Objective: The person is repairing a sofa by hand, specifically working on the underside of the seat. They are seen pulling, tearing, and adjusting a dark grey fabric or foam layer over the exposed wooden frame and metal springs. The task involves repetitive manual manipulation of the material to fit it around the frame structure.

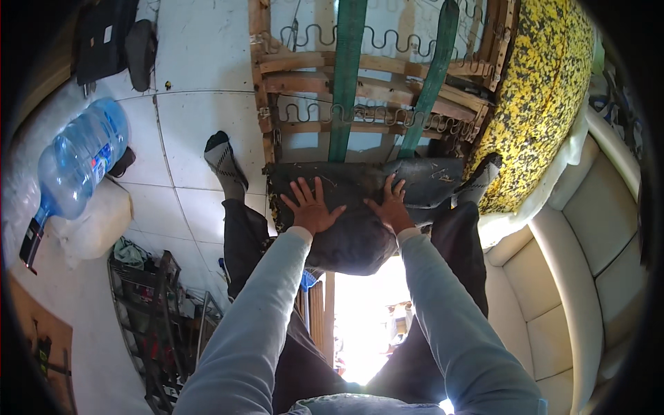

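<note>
A black, scuffed sheet of upholstery material [360, 245] covers the near end of a wooden frame [268, 83] between my legs. My left hand [312, 207] lies spread on the sheet, left of its middle. My right hand [391, 204] rests on it to the right, fingers apart and extended. Two green straps [346, 55] run lengthwise over wavy metal springs [387, 41] on the frame and pass out of sight at the black sheet. My socked feet are on either side.
A yellow speckled foam pad [536, 76] leans at the right, beside a cream sofa [564, 249]. At the left are a large blue plastic bottle [83, 155], dark shoes [142, 55] and a cluttered metal rack [152, 304]. Tiled floor [194, 138] surrounds the frame's left side.
</note>
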### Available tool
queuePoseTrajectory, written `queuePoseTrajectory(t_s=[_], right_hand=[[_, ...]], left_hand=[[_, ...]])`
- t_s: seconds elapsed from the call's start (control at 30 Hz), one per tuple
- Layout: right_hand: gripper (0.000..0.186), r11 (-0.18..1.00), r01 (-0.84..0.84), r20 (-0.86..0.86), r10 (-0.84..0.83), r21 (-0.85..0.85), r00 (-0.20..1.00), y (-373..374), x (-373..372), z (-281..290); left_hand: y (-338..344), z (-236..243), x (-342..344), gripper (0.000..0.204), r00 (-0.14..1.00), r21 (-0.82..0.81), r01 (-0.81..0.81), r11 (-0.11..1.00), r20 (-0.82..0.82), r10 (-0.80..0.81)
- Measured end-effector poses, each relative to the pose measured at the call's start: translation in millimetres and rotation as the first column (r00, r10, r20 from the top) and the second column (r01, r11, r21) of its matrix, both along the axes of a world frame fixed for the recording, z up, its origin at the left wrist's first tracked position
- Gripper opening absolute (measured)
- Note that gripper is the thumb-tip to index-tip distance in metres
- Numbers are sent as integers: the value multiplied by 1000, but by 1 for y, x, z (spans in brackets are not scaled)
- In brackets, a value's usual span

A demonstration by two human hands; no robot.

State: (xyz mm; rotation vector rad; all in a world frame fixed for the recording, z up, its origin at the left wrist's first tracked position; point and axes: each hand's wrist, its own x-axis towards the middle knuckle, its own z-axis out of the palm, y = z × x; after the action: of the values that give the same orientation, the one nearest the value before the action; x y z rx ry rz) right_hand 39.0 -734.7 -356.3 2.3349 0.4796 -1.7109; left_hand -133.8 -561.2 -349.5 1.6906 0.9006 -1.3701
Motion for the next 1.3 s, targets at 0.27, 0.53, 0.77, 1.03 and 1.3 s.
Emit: queuePoseTrajectory(t_s=[0.27,0.53,0.77,1.03,1.3], right_hand=[[100,994,-50,148,35,98,988,15,17,70],[55,815,-383,356,235,435,905,66,71,124],[53,904,-377,377,283,202,882,115,41,263],[59,970,-245,588,202,-7,783,147,26,391],[59,848,215,142,-319,484,937,263,6,384]], left_hand=[[80,112,-69,81,719,-62,-582,811,426,549],[135,308,-178,78,925,326,-371,869,211,316],[227,299,-208,88,760,200,-636,745,333,559],[246,292,-226,79,746,54,-635,771,302,593],[235,290,-201,71,849,25,-492,870,235,474]])
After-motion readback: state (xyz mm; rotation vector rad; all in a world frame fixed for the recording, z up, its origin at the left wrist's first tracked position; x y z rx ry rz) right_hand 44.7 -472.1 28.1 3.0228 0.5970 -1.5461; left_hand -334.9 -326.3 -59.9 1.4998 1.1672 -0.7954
